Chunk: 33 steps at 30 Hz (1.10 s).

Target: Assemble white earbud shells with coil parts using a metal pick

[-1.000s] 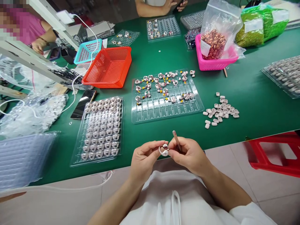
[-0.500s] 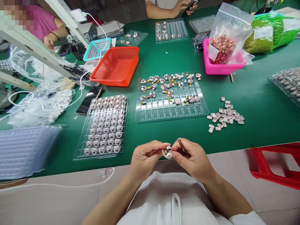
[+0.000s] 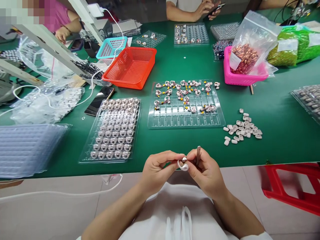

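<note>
Both my hands meet just in front of the green table's near edge [image 3: 100, 168]. My left hand [image 3: 157, 171] pinches a small white ring-shaped part [image 3: 183, 164] with a dark metal piece on top. My right hand [image 3: 206, 171] touches the same part with thumb and forefinger and also grips a thin brown stick [image 3: 198, 154] that points up. Beyond my hands lies a clear tray [image 3: 186, 116] partly filled with similar parts. A clear tray [image 3: 112, 128] full of round pieces lies to the left. A loose pile of small white caps [image 3: 242, 128] lies to the right.
An orange basket [image 3: 131, 68], a teal basket [image 3: 111, 46] and a pink basket [image 3: 245, 75] holding a bag of copper coils stand further back. A phone [image 3: 98, 101], plastic bags and stacked trays [image 3: 27, 148] lie left. Other people's hands work at the far edge. A red stool [image 3: 292, 185] stands right.
The view has tilted, so the table appears lower and to the right. My hands stay together on the small part; the stick in my right hand has turned more upright.
</note>
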Each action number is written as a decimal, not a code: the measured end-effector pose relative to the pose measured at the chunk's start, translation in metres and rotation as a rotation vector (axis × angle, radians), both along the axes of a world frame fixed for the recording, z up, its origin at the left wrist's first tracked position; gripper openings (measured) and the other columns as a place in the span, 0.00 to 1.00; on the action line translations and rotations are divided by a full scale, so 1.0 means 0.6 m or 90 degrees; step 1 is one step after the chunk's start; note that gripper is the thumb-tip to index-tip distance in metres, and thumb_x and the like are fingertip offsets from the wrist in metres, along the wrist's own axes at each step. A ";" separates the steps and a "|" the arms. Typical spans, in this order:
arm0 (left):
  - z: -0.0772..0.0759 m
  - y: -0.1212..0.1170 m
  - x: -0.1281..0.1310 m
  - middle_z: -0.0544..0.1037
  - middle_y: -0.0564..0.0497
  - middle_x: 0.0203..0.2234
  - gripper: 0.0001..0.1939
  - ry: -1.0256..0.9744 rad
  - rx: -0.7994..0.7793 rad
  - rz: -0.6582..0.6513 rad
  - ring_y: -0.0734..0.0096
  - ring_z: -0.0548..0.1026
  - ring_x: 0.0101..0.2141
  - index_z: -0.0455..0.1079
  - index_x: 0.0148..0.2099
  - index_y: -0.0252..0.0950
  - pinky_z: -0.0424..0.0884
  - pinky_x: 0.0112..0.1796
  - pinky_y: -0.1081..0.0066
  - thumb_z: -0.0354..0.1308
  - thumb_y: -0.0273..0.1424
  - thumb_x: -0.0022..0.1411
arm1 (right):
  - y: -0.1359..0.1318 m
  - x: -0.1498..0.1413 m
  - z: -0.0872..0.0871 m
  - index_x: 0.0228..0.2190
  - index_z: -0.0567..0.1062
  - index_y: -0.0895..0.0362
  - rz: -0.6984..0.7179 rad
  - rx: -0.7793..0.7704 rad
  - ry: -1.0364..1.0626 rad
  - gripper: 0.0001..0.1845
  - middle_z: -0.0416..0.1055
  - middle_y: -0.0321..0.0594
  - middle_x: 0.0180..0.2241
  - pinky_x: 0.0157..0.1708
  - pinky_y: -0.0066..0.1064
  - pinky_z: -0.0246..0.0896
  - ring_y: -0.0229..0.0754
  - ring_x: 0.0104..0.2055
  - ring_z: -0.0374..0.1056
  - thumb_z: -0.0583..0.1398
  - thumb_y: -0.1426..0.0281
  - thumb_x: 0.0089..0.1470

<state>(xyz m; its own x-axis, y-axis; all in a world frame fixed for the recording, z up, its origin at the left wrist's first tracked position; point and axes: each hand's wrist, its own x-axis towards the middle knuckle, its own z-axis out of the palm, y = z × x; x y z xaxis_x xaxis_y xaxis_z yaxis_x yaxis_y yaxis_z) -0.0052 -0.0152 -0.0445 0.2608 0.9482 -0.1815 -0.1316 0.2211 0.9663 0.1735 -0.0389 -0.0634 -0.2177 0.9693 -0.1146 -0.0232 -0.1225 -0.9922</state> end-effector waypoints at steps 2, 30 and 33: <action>0.003 -0.002 0.002 0.82 0.51 0.31 0.07 0.004 -0.014 0.007 0.79 0.77 0.32 0.82 0.40 0.42 0.73 0.35 0.82 0.66 0.28 0.58 | -0.006 -0.005 -0.005 0.39 0.66 0.54 -0.011 0.014 0.016 0.07 0.64 0.34 0.30 0.28 0.25 0.56 0.33 0.29 0.58 0.60 0.66 0.64; 0.017 -0.001 0.002 0.81 0.49 0.33 0.07 0.009 -0.034 0.015 0.78 0.77 0.34 0.82 0.39 0.39 0.74 0.36 0.82 0.66 0.31 0.57 | -0.006 -0.024 -0.018 0.41 0.70 0.54 -0.059 0.009 0.170 0.04 0.65 0.36 0.35 0.27 0.21 0.55 0.29 0.29 0.58 0.60 0.71 0.64; 0.024 0.005 -0.007 0.81 0.49 0.33 0.08 0.113 -0.014 -0.047 0.78 0.76 0.34 0.82 0.40 0.38 0.71 0.36 0.81 0.63 0.30 0.59 | 0.005 -0.002 -0.006 0.40 0.71 0.56 0.028 0.008 0.091 0.05 0.65 0.37 0.33 0.30 0.25 0.57 0.33 0.31 0.60 0.60 0.68 0.64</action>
